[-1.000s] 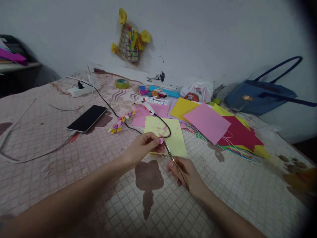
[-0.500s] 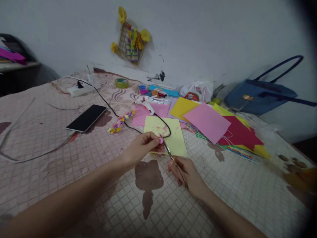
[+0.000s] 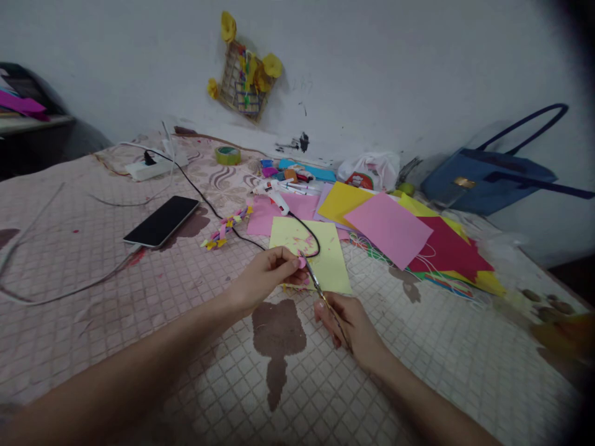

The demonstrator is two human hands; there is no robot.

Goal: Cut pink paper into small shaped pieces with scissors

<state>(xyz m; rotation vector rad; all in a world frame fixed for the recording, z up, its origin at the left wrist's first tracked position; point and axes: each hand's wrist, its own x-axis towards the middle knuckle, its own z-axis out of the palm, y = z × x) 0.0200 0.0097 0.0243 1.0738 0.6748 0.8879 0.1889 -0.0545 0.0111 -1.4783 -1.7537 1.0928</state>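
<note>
A small pink paper piece is pinched between the thumb and fingers of my left hand. My right hand is closed around the handles of the scissors, whose blades point up and left and meet the edge of the pink piece. Beneath the blades lies a light yellow sheet, with small pink scraps scattered over it. The scissor handles are mostly hidden by my fingers.
Behind the yellow sheet lies a white glue gun with a black cord. Left are a phone and a paper garland. Coloured sheets, white string and a blue bag are at the right; tape lies farther back.
</note>
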